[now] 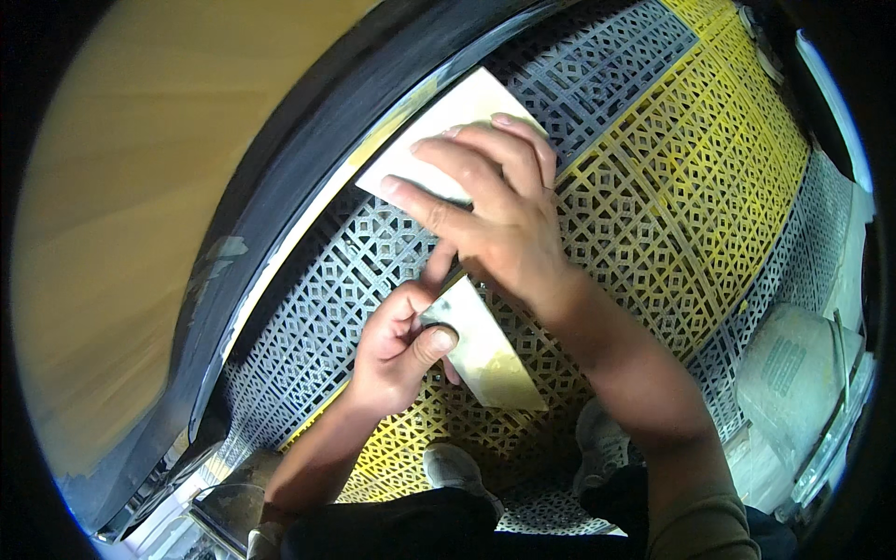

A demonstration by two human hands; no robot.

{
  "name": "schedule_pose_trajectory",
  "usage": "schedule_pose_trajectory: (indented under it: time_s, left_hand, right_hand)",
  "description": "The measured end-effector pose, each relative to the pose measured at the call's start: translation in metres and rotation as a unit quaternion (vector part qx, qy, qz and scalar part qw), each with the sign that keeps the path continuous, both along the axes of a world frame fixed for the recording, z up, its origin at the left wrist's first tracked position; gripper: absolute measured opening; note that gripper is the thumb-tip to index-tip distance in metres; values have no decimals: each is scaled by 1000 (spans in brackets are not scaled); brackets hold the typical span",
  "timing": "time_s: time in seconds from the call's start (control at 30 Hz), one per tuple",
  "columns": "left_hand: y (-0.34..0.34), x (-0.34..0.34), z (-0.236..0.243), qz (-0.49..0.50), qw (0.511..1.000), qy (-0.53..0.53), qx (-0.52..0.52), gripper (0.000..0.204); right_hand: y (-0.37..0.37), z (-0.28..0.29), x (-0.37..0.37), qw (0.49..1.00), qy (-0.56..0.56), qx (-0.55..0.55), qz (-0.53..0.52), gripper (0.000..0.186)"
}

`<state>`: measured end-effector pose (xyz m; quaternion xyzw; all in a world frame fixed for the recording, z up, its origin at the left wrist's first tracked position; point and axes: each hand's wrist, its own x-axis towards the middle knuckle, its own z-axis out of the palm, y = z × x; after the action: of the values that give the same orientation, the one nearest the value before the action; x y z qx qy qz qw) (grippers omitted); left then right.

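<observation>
My left hand (387, 359) grips a putty spreader (499, 364), thumb on its face and fingers behind. This spreader is a flat, pale, four-sided blade with a yellowish smear toward its lower end. Above it, my right hand (509, 210) lies over a second putty spreader (471, 105), a broad pale rectangular blade, with the fingers spread across its face. The upper blade's left edge is at the lower rim of a vehicle body panel (322, 201); whether they touch I cannot tell. My right hand's thumb side hangs just above the lower blade.
A large tan surface (159, 159) with a dark curved border fills the left. The floor is of perforated grey tiles (322, 280) and yellow tiles (667, 182). A whitish bucket (793, 359) stands at the right. My shoes (453, 464) are below, and a dark container (229, 509) sits lower left.
</observation>
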<state>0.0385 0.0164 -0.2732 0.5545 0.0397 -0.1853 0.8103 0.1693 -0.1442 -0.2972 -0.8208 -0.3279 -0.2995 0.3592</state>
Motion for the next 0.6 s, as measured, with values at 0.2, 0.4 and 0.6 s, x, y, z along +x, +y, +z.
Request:
schedule_pose_trajectory:
  time_s: [0.2, 0.4, 0.6]
  left_hand:
    - [0, 0, 10, -14, 999, -30, -15, 13]
    - [10, -7, 16, -2, 999, -37, -10, 15]
    - [10, -5, 16, 6, 999, -41, -6, 16]
  right_hand:
    - [-5, 15, -6, 999, -37, 12, -11, 46]
    - [6, 21, -7, 999, -36, 19, -2, 49]
    - [12, 18, -5, 999, -34, 40, -2, 49]
